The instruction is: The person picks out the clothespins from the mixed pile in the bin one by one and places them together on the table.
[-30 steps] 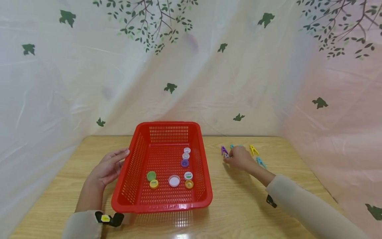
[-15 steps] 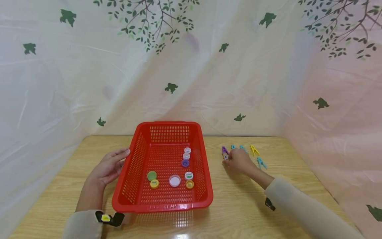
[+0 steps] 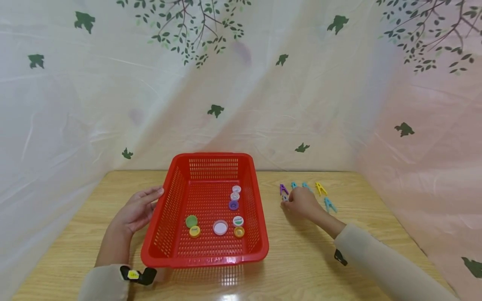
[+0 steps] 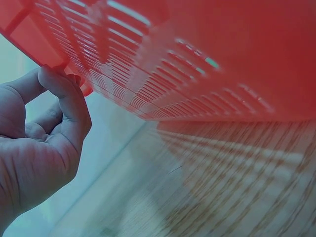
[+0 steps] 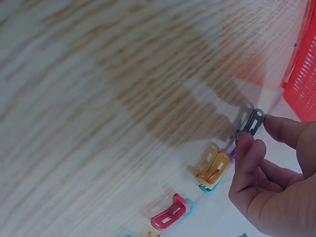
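Observation:
A red plastic basket (image 3: 203, 262) stands on the table, tipped toward me, with several round bottle caps inside. My left hand (image 3: 137, 210) grips its left rim; the left wrist view has thumb and finger meeting at the rim. To the right of the basket, my right hand (image 3: 303, 203) pinches a grey clothespin (image 5: 253, 122) between thumb and fingers, low over the wood. Just beyond it lies a purple clothespin (image 3: 283, 189). In the right wrist view an orange clothespin (image 5: 217, 168) and a red clothespin (image 5: 170, 213) lie beside the hand; the head view hides them behind it.
Teal clothespins (image 3: 329, 205) and a yellow clothespin (image 3: 321, 189) lie right of and behind the right hand. Among the caps are a green cap (image 3: 191, 221) and a purple cap (image 3: 233, 205). A pale printed sheet (image 3: 241, 104) hangs around the table.
My right hand has drawn slightly toward me, uncovering more of the teal clothespins behind it. The grey clothespin has turned to line up below the purple one. My left hand and the basket stay put.

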